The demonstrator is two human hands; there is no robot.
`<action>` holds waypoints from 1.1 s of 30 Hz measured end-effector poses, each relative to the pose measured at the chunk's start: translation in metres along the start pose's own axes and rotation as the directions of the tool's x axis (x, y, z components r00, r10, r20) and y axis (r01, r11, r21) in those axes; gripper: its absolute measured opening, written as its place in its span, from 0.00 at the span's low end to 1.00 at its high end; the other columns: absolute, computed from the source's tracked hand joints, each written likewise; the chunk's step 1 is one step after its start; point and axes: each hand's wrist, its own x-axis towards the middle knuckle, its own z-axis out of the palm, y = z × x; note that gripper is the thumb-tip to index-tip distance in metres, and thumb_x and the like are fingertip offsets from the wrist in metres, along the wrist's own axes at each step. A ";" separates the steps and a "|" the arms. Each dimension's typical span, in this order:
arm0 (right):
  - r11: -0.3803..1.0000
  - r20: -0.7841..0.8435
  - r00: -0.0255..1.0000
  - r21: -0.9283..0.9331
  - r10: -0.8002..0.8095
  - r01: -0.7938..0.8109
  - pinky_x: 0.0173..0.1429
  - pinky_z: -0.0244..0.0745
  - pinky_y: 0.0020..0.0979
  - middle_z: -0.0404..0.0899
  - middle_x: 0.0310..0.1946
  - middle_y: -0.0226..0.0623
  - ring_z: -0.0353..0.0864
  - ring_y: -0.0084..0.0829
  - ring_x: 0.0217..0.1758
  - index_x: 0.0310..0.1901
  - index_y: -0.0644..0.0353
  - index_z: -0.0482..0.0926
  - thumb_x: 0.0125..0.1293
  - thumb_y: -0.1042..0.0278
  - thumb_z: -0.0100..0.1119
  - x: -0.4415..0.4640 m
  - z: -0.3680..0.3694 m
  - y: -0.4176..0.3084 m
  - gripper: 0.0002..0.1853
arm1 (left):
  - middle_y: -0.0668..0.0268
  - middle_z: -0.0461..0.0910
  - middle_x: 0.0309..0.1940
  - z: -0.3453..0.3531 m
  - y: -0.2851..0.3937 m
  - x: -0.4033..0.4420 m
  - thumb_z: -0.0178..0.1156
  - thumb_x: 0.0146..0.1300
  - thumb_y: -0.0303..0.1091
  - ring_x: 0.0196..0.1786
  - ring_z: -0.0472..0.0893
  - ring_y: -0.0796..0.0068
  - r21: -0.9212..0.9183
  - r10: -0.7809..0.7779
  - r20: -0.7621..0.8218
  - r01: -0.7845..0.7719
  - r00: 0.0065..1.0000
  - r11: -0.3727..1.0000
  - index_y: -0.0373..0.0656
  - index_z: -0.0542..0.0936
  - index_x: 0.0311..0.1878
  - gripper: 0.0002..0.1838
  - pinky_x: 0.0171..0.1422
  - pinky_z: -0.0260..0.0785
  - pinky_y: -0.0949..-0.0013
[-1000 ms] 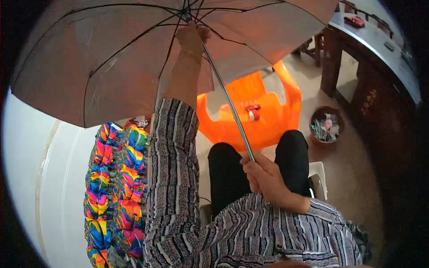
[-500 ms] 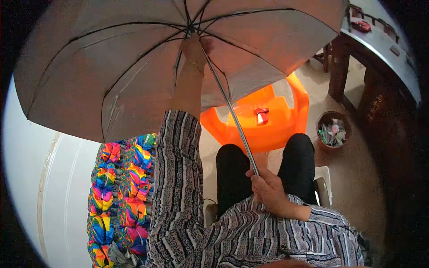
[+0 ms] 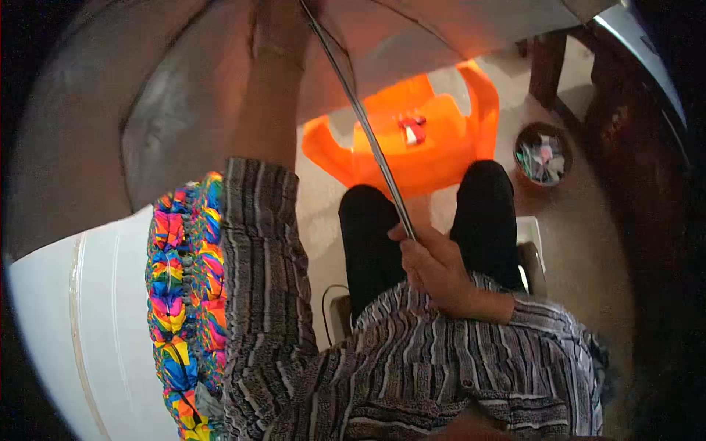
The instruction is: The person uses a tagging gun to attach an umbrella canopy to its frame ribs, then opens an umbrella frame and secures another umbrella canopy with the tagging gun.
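Shifted upward, the left hand (image 3: 282, 20) met the top edge, grip unclear; below centre, the right hand (image 3: 441, 273) clasped the umbrella shaft (image 3: 379, 153).

Close head-worn view, forward and down

Tan floor (image 3: 588, 257) is catching dull light. Orange chair (image 3: 445, 158) is standing mid-floor; bin (image 3: 567, 163) is sitting toward floor's right edge, near dark desk (image 3: 625, 140). White panel (image 3: 110, 294) is running beyond floor's left edge.
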 end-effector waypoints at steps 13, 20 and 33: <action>0.623 0.647 0.759 0.567 0.068 -0.539 0.14 0.47 0.25 0.54 0.10 0.24 0.52 0.19 0.08 0.49 0.59 0.67 0.70 0.53 0.41 -0.003 -0.031 -0.030 0.18 | 0.66 0.74 0.23 0.011 0.022 0.019 0.37 0.72 0.41 0.19 0.71 0.75 -0.590 0.040 0.354 0.190 0.934 0.785 0.39 0.72 0.32 0.19 0.26 0.65 0.71; 0.967 0.393 0.911 0.158 0.126 -0.202 0.16 0.53 0.21 0.58 0.12 0.26 0.52 0.19 0.10 0.47 0.64 0.70 0.70 0.57 0.41 0.004 -0.033 -0.042 0.17 | 0.66 0.74 0.23 0.023 0.025 0.015 0.42 0.70 0.38 0.19 0.70 0.76 -0.706 0.142 0.408 0.213 0.902 0.675 0.38 0.73 0.34 0.15 0.28 0.65 0.71; 0.921 0.232 0.946 0.267 0.226 -0.285 0.15 0.45 0.22 0.54 0.12 0.23 0.49 0.17 0.11 0.34 0.57 0.70 0.67 0.46 0.43 -0.002 -0.017 -0.044 0.20 | 0.65 0.73 0.20 0.020 0.000 0.010 0.47 0.68 0.45 0.23 0.72 0.72 -0.718 -0.029 0.217 0.180 0.976 0.673 0.40 0.72 0.31 0.18 0.24 0.65 0.70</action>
